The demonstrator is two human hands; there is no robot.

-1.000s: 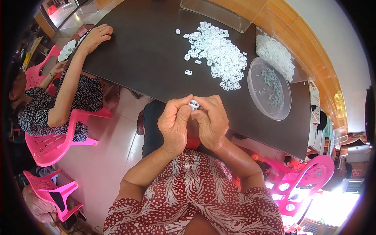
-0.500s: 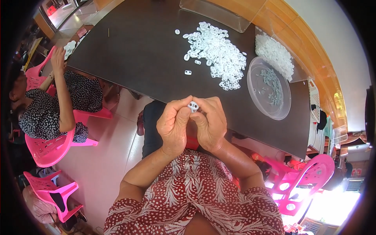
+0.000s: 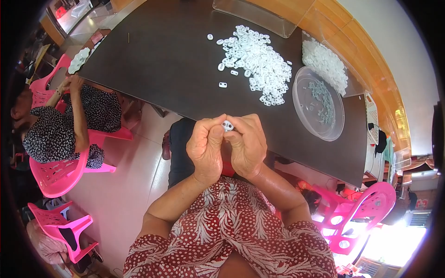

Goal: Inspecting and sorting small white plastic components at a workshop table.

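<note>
A small white plastic piece with dark round holes [image 3: 227, 125] is pinched between my two hands, just off the table's near edge. My left hand [image 3: 205, 147] grips its left side with thumb and forefinger. On the other side, the thumb and fingers of my right hand [image 3: 250, 143] close on the same piece. The fingers hide part of it. Beyond my hands, a heap of similar white pieces [image 3: 259, 60] lies on the dark table [image 3: 167, 60], and one loose white piece [image 3: 223, 85] sits nearer to me.
A round clear tub [image 3: 301, 113] with small grey-green parts stands at the right. Behind it is a clear bin holding a mass of white pieces [image 3: 324, 65]. At left, a person in a patterned dress [image 3: 48, 139] sits on a pink chair [image 3: 55, 180]. Another pink chair [image 3: 378, 204] stands at right.
My hands stay together on the white piece, with only a slight shift and tilt. The seated person at left has lowered a raised hand, bringing both hands together.
</note>
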